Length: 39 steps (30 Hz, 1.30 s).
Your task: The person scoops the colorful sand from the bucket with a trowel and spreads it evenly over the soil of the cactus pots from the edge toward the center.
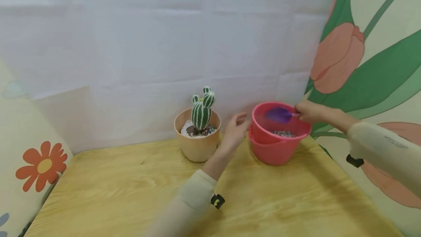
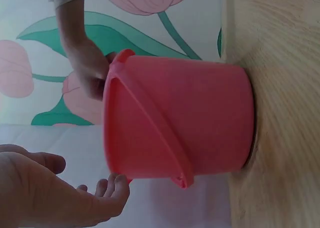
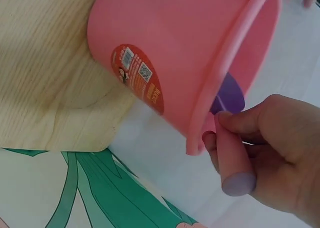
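Note:
My right hand point(image 1: 308, 112) grips the pink handle point(image 3: 234, 155) of a small shovel with a purple blade point(image 1: 279, 115). The blade is inside the mouth of a pink bucket point(image 1: 274, 153), above the grey gravel point(image 1: 283, 133) at its bottom. My left hand point(image 1: 235, 131) holds nothing; its fingers are spread and loosely bent. In the left wrist view its fingertips point(image 2: 120, 185) come right by the bucket's rim. Left of that hand stands a peach flowerpot point(image 1: 195, 149) with a green-and-white striped cactus point(image 1: 201, 116), white material and coloured pebbles in it.
The bucket's handle point(image 2: 155, 120) hangs down its side. Both containers stand on a wooden table point(image 1: 125, 185), close to a white cloth backdrop point(image 1: 138, 65). A flower-printed wall point(image 1: 378, 68) borders the table on the right, and another printed panel stands on the left.

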Motion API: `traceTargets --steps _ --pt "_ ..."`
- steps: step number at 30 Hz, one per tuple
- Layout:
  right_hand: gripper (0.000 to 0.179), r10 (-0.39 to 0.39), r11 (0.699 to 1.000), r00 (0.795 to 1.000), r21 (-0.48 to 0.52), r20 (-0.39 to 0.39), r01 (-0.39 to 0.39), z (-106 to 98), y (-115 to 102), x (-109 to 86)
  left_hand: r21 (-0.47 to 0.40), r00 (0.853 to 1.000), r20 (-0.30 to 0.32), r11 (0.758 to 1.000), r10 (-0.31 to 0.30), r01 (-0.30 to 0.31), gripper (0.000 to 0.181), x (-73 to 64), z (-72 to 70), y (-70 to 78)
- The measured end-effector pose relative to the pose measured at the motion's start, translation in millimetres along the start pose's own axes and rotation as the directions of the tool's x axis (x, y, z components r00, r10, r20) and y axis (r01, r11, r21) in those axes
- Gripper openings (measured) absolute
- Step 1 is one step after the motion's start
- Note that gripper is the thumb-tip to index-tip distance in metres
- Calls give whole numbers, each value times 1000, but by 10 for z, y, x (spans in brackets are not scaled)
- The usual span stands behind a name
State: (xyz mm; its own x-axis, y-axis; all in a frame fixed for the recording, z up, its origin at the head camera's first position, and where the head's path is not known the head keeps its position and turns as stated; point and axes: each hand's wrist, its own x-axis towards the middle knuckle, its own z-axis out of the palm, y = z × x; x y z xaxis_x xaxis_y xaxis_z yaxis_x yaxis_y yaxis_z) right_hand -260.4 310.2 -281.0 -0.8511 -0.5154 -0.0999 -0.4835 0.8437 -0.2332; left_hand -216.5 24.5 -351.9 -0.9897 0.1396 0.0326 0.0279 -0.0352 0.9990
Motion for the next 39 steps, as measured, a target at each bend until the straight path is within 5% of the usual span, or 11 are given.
traceTargets --steps 3,7,14,21,29,36,39 --pt "29 -26 999 1000 -18 10 26 95 -29 40 -104 995 -64 992 -75 68 51 49 178 -153" --pt "25 -27 985 999 -174 -32 21 226 -63 61 -270 985 -88 955 -149 120 56 30 309 -298" --pt "23 -73 908 984 -419 -165 -3 364 -102 14 -390 989 -50 915 -137 107 47 -51 367 -334" --pt "35 -23 880 985 -471 -172 -61 375 -63 -25 -534 987 -12 836 -160 129 48 -85 434 -237" --pt "38 -113 851 984 -524 -140 23 397 -25 91 -566 983 -50 815 -179 119 47 -92 389 -192" --pt "36 -163 851 986 -509 -30 125 518 69 120 -629 973 22 753 -229 191 53 -50 407 -241" --pt "38 -171 843 985 -521 -21 135 518 61 123 -632 969 34 746 -244 210 53 -34 385 -235"
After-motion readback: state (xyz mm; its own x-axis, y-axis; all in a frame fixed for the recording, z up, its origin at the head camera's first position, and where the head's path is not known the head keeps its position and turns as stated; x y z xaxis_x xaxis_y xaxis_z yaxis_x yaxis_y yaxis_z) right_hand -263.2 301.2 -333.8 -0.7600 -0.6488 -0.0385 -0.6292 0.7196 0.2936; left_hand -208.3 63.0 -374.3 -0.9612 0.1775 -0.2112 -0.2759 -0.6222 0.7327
